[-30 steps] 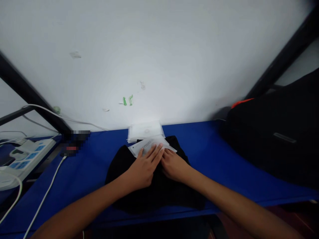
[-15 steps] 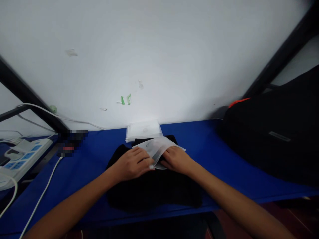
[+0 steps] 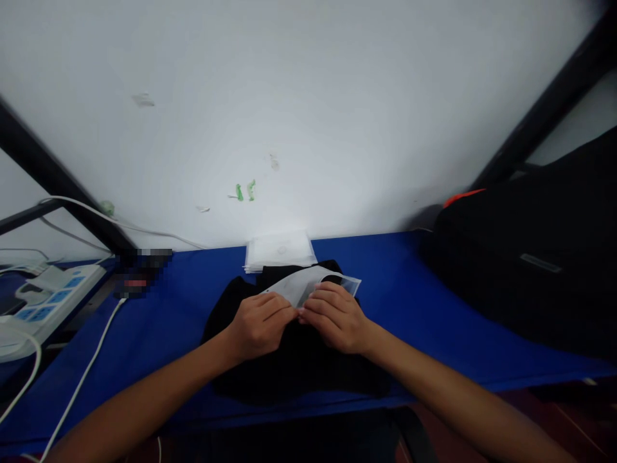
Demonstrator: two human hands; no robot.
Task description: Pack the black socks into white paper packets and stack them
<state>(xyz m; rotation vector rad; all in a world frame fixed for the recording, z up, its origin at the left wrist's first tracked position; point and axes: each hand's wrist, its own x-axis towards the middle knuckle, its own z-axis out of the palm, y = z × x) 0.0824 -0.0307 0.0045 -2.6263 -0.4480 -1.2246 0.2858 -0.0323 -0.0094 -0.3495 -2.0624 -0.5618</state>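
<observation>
A frosted, see-through plastic bag (image 3: 299,281) lies over a folded black cloth (image 3: 299,376) on the blue tabletop. My left hand (image 3: 263,325) is closed on the bag's near edge, thumb and fingers pinched together. Right beside it, my right hand (image 3: 339,319) pinches the same edge, the fingertips of both hands almost touching. Something dark shows through the bag near my right fingers; I cannot tell whether it is inside or underneath. A stack of similar flat bags (image 3: 281,249) lies just behind the cloth, against the wall.
A large black bag (image 3: 520,276) fills the right side of the blue tabletop (image 3: 400,283). On the left are a white power strip (image 3: 62,308), a blurred-out dark object (image 3: 144,273) and a white cable (image 3: 91,370). Black metal frame bars (image 3: 58,180) slant at both sides.
My right hand has come out of the bag's mouth and moved left to pinch its edge beside my left hand. My left fingers have closed further. The view has shifted slightly.
</observation>
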